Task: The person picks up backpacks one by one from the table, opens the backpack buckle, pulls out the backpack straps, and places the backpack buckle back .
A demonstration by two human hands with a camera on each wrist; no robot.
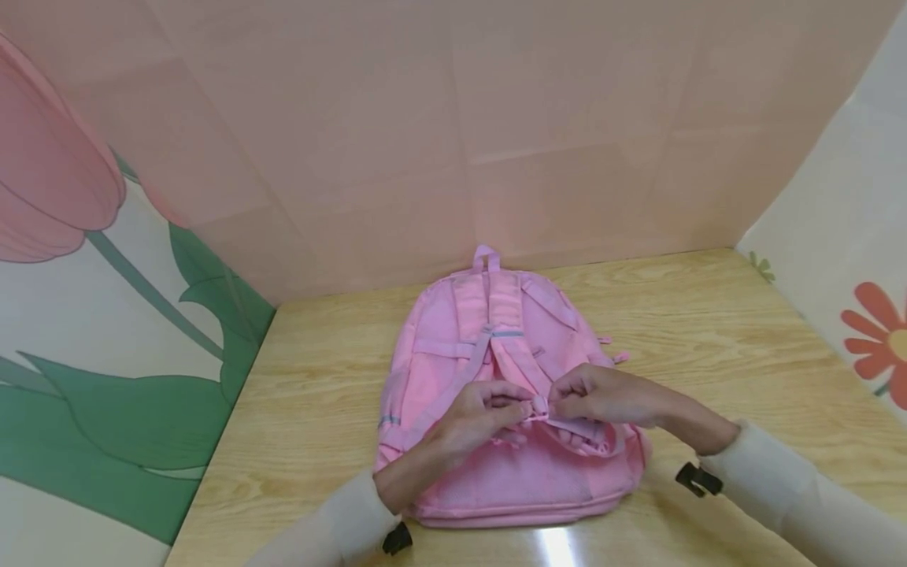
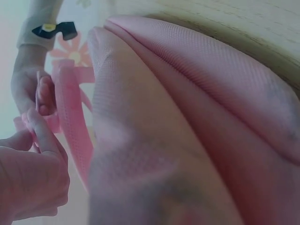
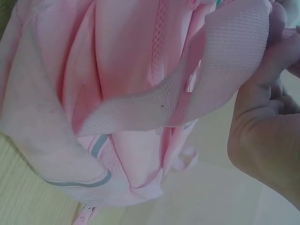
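A pink backpack [image 1: 439,362] lies on the table, its shoulder straps [image 1: 506,303] facing up and its top handle pointing to the wall. Over its lower half, my left hand [image 1: 471,417] pinches one side of a small pink buckle [image 1: 540,405]. From the other side, my right hand [image 1: 612,398] pinches the webbing beside that buckle. A loop of pink webbing [image 3: 234,56] hangs from the right hand in the right wrist view. In the left wrist view the fingertips of both hands meet at the pink piece, partly hiding it.
The wood-grain table [image 1: 319,378] extends around the backpack. Behind it rises a pinkish covered wall [image 1: 453,157]; flower-printed panels stand left and right. Zipper pulls [image 1: 621,357] stick out from the bag's right side. Black clips [image 1: 699,479] sit at the cuffs.
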